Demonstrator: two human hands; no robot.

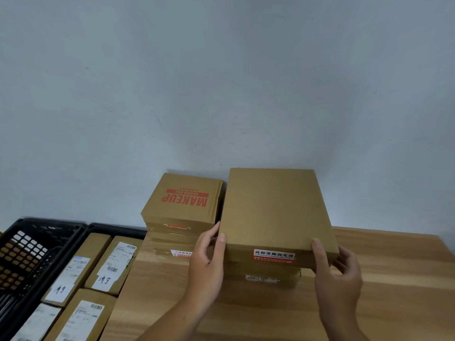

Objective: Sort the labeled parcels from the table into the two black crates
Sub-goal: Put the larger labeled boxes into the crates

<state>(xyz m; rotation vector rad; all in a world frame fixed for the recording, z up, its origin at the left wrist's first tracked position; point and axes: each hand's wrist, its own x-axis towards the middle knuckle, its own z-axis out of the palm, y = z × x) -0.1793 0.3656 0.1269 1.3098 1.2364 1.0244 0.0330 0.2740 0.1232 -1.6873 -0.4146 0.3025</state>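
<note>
Wooden table [398, 279]; left hand [206, 262] and right hand [337, 274] grip the top parcel [275, 210]; MAKEUP stack [184, 200] just beside, crates [85, 228] further left.

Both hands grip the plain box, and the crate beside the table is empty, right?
Not empty: the head view shows the crate beside the table holding labelled parcels. The left hand and right hand do grip the plain box.

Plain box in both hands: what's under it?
Another cardboard parcel sits beneath the plain box, only its front face with a torn label showing, on the wooden table. Its top and anything behind are covered.
</note>
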